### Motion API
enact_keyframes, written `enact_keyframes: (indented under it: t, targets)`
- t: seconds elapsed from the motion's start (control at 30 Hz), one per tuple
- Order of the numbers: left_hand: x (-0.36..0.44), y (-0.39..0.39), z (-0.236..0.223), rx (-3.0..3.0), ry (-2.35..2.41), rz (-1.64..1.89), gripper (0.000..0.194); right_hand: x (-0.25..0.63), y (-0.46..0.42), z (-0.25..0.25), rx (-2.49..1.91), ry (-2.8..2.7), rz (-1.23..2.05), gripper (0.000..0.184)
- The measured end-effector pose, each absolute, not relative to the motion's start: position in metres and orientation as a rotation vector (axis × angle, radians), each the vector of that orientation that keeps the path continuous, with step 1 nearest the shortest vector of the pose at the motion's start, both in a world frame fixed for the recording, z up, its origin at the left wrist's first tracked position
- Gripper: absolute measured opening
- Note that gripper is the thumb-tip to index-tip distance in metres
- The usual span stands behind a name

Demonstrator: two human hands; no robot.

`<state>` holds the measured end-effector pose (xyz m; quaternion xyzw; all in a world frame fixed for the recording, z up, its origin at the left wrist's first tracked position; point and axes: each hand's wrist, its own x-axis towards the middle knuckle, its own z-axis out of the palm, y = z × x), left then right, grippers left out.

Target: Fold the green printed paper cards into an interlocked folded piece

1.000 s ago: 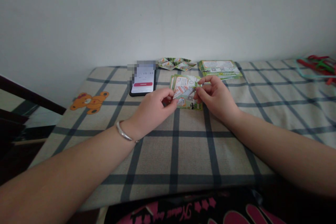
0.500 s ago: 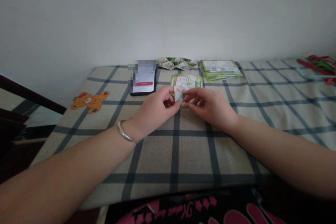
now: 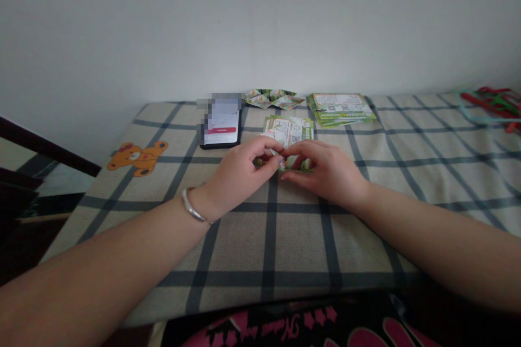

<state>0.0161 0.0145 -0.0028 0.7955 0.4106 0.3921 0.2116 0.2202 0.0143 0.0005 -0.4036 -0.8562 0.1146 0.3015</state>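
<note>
Right-hand fingers sit lower and closer to the left fingertips than half a second ago, and the small folded paper, whose pale face showed between the hands then, is now mostly covered. It lies at the meeting point of the two hands, above the near edge of a loose stack of cards. The left hand has it pinched between thumb and forefinger, reaching in from the left. From the right hand, the forefinger comes across to the same spot, its tip up against the left fingertips, while the thumb hangs apart below, leaving a gap. So the paper is directly left of the right fingers and inside the left ones, which makes the left hand the nearer. Its long axis cannot be told with so little showing. Farther back on the desk, a row of folded pieces lies between the phone and a second pile of cards.
</note>
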Motion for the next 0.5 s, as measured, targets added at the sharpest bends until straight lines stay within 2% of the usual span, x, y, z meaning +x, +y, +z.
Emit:
enact_keyframes:
  t: [0.27, 0.5]
  targets:
    - [0.0156, 0.0122, -0.0007, 2.254, 1.076, 1.059, 0.024, 0.2191, 0.0118, 0.0035, -1.111, -2.266, 0.201, 0.026]
    - [0.0157, 0.0098, 0.0010, 2.343, 1.092, 1.014, 0.023, 0.2192, 0.0133, 0.0009, -1.158, -2.185, 0.292, 0.010]
